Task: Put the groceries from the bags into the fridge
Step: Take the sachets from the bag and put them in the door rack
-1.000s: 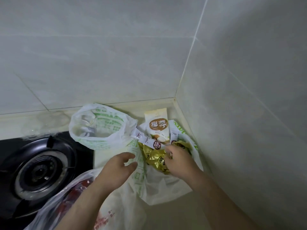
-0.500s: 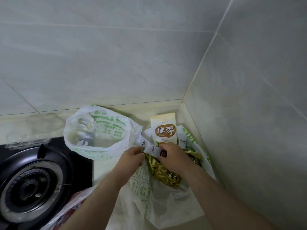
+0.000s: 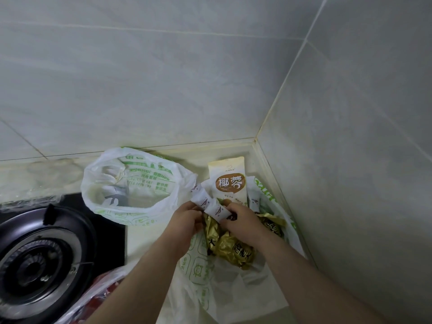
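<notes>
A white plastic bag with green print (image 3: 233, 286) lies open in the counter corner. In it stand a cream packet with a brown oval label (image 3: 230, 181) and gold foil packets (image 3: 231, 249). A long white wrapped stick (image 3: 209, 203) lies slanted across the bag's mouth. My right hand (image 3: 243, 222) grips the stick's lower end. My left hand (image 3: 187, 222) is curled at the stick's middle, over the gold foil; its fingertips are hidden. A second white bag with green print (image 3: 131, 185) stands open to the left, holding pale wrapped items.
A black gas burner (image 3: 39, 253) fills the lower left. A clear bag with red contents (image 3: 100, 291) lies under my left forearm. Tiled walls meet in a corner (image 3: 257, 136) right behind the bags.
My left hand moved from the bag's side up to the white stick. My right hand left the gold foil and took hold of the stick. The view tilted slightly.
</notes>
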